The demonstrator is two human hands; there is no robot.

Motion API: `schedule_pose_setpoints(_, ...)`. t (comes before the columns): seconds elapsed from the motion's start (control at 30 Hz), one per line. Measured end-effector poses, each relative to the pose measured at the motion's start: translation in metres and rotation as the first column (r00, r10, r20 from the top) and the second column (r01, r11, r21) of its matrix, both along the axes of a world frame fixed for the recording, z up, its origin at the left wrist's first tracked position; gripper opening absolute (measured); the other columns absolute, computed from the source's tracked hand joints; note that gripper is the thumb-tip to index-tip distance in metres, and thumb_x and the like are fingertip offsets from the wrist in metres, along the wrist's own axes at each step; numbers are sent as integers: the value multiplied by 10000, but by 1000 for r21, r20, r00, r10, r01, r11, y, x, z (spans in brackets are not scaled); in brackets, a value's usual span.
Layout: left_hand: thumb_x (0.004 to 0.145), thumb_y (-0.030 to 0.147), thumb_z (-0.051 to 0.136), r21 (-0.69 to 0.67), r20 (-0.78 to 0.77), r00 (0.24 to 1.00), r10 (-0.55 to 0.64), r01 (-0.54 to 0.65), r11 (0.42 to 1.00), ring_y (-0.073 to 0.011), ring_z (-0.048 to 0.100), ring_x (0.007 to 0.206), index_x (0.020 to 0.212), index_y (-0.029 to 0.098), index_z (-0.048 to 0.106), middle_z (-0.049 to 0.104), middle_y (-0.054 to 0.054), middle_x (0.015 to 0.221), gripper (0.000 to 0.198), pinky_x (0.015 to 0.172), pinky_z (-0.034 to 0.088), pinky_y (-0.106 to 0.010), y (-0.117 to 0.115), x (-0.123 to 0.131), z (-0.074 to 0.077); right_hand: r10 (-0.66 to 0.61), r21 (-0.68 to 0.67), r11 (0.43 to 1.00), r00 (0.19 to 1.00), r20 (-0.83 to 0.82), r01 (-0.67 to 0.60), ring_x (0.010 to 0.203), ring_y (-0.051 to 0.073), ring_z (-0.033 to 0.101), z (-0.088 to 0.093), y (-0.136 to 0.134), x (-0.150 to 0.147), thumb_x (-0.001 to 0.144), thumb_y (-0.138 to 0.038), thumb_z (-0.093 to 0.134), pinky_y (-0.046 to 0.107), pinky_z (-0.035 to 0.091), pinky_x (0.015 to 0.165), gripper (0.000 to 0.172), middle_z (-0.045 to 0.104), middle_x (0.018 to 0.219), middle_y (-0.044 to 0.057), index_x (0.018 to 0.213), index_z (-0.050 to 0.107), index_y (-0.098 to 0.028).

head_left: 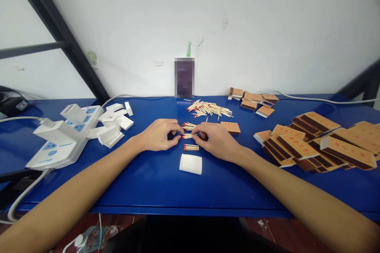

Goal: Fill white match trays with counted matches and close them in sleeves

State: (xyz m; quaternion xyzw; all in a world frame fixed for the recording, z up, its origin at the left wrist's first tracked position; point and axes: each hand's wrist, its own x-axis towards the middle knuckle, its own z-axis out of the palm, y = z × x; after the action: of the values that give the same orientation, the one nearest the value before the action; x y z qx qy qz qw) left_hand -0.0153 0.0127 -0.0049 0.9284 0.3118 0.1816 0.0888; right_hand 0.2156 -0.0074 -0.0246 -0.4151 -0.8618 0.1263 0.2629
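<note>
My left hand (164, 134) and my right hand (218, 140) face each other over the blue table, thumb and forefinger curled in on each. A small bunch of matches (187, 136) lies between their fingertips, red heads toward the left hand, the other ends at the right. Just beyond it is a looser group of matches (187, 127), partly behind the right fingers. On the near side a neat row of matches (190, 147) lies flat. Closest to me is a white matchbox tray (190, 164). An orange matchbox cover (230, 127) sits beyond the right hand.
A heap of loose matches (209, 108) lies farther back. White trays (114, 122) and a power strip (67, 140) are on the left. Stacked matchbox covers (314, 142) fill the right, with several more covers (252, 101) behind. A dark pixelated rectangle (184, 78) stands by the wall.
</note>
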Motion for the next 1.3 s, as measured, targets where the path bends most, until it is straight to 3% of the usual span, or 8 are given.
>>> schedule_pose_setpoints(0.83, 900, 242, 571, -10, 15, 1000, -20, 20, 1000, -96, 502, 603, 977, 191, 723, 576, 8, 733, 178, 602, 390, -224, 5, -1, -4, 84, -7, 996, 996, -9, -84, 594, 109, 467, 2, -3, -1, 880, -136, 568, 246, 337, 616, 182, 562, 663, -17, 962, 726, -175)
schedule_pose_setpoints(0.97, 900, 240, 562, -23, 12, 1000, -16, 16, 1000, -94, 500, 595, 967, 189, 728, 585, 2, 743, 186, 590, 389, -223, 4, -1, -3, 30, -25, 999, 1000, -10, -30, 585, 111, 458, 0, -2, 0, 882, -175, 580, 256, 333, 618, 191, 551, 649, -25, 1015, 717, -177)
schedule_pose_setpoints(1.07, 884, 206, 550, -44, 12, 1000, -18, 19, 999, -91, 509, 593, 966, 192, 733, 597, -3, 758, 201, 585, 395, -220, 3, -1, -2, -10, -30, 999, 1000, -6, 10, 570, 108, 442, 1, -3, -1, 876, -197, 584, 260, 315, 599, 156, 532, 625, -31, 956, 716, -170)
schedule_pose_setpoints(1.3, 804, 105, 521, -129, 16, 996, -93, 94, 987, -81, 508, 564, 957, 184, 734, 615, -2, 755, 273, 560, 402, -202, -2, 0, 2, 64, -86, 994, 998, -30, -66, 554, 96, 436, 11, -12, 0, 839, -162, 583, 250, 301, 567, 109, 513, 600, -43, 795, 681, -184)
